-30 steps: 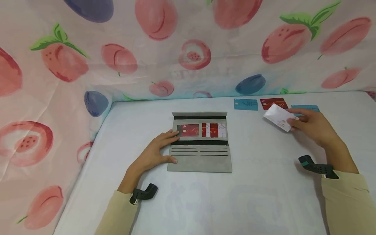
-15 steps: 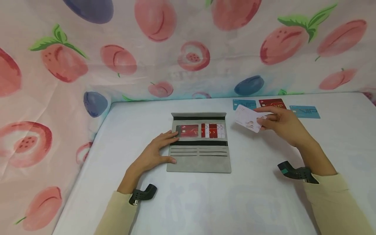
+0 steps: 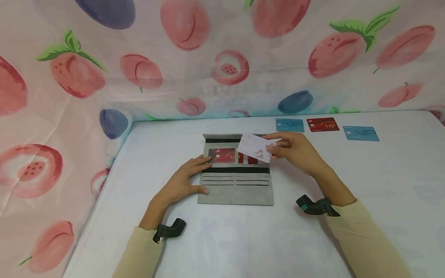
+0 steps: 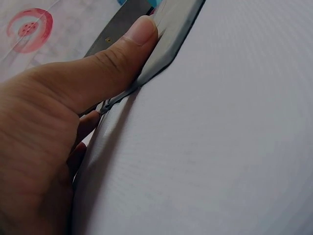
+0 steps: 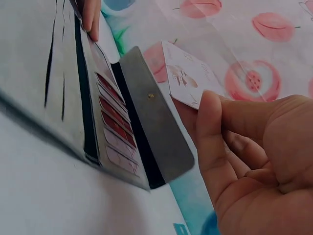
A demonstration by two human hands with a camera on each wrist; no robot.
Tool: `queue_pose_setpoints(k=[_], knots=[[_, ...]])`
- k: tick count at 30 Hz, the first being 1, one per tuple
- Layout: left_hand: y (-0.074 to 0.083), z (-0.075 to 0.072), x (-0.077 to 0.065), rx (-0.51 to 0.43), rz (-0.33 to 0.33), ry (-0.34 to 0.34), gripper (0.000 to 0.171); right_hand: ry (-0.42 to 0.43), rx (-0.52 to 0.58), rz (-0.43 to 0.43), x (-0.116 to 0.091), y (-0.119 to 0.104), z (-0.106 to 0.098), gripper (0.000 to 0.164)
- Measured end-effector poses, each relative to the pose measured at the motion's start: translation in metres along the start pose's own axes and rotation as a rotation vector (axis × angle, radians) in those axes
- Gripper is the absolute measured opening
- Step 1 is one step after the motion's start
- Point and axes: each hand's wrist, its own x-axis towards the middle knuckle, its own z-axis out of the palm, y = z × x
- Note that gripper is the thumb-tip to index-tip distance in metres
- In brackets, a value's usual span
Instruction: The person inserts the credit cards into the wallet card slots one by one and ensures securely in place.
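A grey wallet lies unfolded on the white table. My left hand rests on its left edge, fingers spread, the thumb on the lower corner. My right hand pinches a white card between thumb and fingers. In the head view the tilted card overlaps the wallet's upper right part. The right wrist view has the card held up beside the raised flap. A red VIP card shows in the wallet's window, and several red and white cards fill slots beside it.
Along the table's back right lie a blue VIP card, a red VIP card and another blue VIP card. Behind the table hangs a fruit-print cloth. Black wrist cameras sit on both wrists.
My right hand has carried the white card leftward from near the loose cards to over the wallet's upper right. My left hand has stayed on the wallet's edge.
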Motion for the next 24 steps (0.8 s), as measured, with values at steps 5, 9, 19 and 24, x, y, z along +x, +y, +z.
queue_pose_setpoints(k=[5,9,19,24], knots=[[0.0,0.0,0.001,0.006,0.047,0.006,0.078,-0.004,0.072,0.017,0.005,-0.003,0.012,0.04],[0.001,-0.001,0.001,0.0,0.036,-0.006,0.079,-0.017,0.109,0.037,0.008,-0.005,0.02,0.039],[0.003,-0.005,0.001,-0.005,-0.009,-0.066,0.091,-0.04,0.17,0.012,0.016,-0.01,0.038,0.034],[0.001,-0.008,-0.001,0.029,0.031,-0.09,0.096,-0.051,0.206,-0.004,0.018,-0.012,0.052,0.032]])
